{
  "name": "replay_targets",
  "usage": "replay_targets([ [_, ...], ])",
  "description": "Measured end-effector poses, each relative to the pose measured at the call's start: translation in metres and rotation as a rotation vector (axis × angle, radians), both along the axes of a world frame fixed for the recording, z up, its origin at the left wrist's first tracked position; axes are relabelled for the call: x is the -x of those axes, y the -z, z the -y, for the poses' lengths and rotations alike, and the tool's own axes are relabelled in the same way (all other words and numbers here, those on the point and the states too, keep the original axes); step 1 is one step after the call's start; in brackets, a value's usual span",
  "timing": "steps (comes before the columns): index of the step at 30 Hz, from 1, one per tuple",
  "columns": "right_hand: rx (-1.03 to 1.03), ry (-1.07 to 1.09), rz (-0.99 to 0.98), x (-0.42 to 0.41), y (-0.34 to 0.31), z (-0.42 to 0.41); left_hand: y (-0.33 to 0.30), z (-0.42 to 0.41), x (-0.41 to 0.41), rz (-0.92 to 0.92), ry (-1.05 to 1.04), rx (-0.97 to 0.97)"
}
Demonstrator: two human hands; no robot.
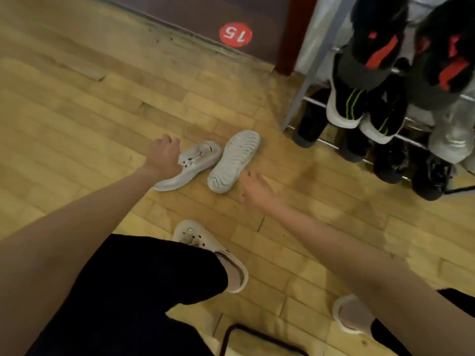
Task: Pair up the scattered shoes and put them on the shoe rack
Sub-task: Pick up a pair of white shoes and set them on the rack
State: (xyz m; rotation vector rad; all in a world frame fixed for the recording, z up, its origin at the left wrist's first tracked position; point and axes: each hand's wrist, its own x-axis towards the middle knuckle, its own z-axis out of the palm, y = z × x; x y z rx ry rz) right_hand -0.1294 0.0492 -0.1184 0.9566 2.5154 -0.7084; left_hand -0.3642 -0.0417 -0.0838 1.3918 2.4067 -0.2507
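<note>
Your left hand point(164, 155): fingers loosely curled over upright pale grey perforated foam clog point(191, 164), grip unclear. Your right hand point(254, 188): fingers relaxed, empty, at 4 o'clock of sole-up matching clog point(232, 161). Metal-bar shoe rack point(311, 101) at 2 o'clock. Red round floor sticker point(235, 34) reads "15".

Shoe corner of an indoor room, perhaps an entryway or a staged recording space.

A worn wood-plank floor point(90, 104) with gaps and scuffs runs up to a dark brown baseboard point(195, 19), which bears a round red sticker point(235, 34) numbered 15, a hint that the spot is a marked station and not simply a home. A metal-bar shoe rack point(305, 98) stands in the corner beside a dark red post point(291, 34), its tiers filled with black sneakers point(347, 104), grey ones and black-and-red high-tops point(372, 39). Two pale clogs point(232, 160) lie loose on the floor near it, and the person wears similar clogs indoors.
</note>
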Motion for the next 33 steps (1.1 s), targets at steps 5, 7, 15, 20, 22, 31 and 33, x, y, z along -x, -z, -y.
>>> replay_targets([
  [5, 0.265, 0.324, -0.089, 0.038, 0.047, 0.011, 0.066, 0.019, 0.029, 0.132, -0.187, 0.205],
  [7, 0.331, 0.495, -0.136, 0.051, 0.065, 0.013, 0.088, 0.022, 0.033, 0.177, -0.197, 0.222],
  [15, 0.523, 0.986, -0.231, 0.078, 0.108, 0.010, 0.141, 0.023, 0.025, 0.018, -0.202, 0.179],
  [20, 0.723, 1.140, -0.249, 0.077, 0.120, -0.003, 0.154, 0.021, 0.024, -0.008, -0.251, 0.113],
  [22, 0.818, 1.206, -0.288, 0.073, 0.116, -0.006, 0.154, 0.018, 0.026, 0.012, -0.269, 0.098],
  [31, 0.326, 1.092, -0.421, -0.014, 0.055, -0.021, 0.147, 0.010, 0.013, 0.131, -0.232, -0.004],
  [33, 0.100, 0.939, -0.286, -0.050, 0.046, -0.020, 0.143, 0.005, 0.003, 0.076, 0.018, -0.039],
])
